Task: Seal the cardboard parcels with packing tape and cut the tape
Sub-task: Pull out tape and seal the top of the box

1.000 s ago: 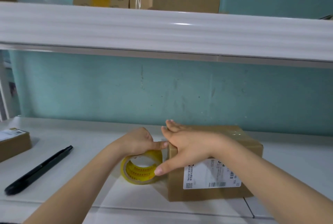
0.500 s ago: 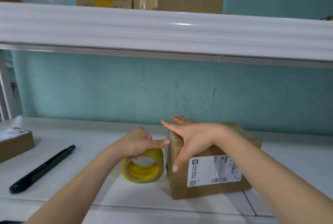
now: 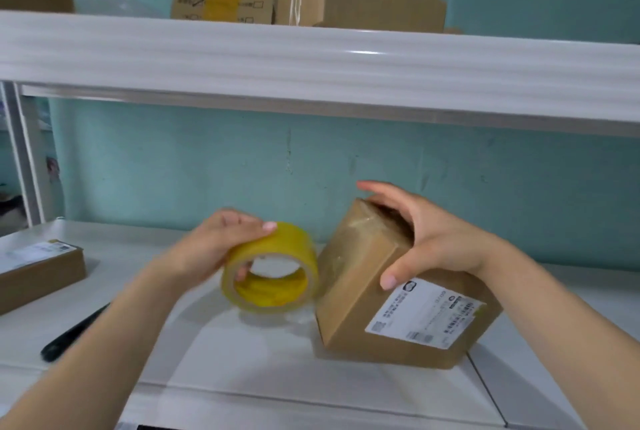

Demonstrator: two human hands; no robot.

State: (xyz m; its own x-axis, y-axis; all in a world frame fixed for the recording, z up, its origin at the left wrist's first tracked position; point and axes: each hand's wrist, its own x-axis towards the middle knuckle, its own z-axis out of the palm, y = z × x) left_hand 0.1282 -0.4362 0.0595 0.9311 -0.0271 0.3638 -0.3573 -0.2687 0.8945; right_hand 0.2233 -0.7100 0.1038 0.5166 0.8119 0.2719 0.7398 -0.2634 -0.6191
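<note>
Left hand (image 3: 211,249) smeared by motion blur; the black cutter (image 3: 74,334) half hidden behind that forearm, perhaps a pen; shipping label (image 3: 426,317) print too small to read.

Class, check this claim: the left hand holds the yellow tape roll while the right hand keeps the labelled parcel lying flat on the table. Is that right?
Not quite. The head view shows the parcel tilted up on one edge, not flat. The left hand does hold the tape roll, and the right hand grips the parcel.

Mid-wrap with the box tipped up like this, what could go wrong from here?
The box is tilted on one bottom edge, steadied only by the right hand; it may slip or drop flat. The tape roll, raised in the left hand, sits close beside it, so loose tape could crease or stick askew.
</note>
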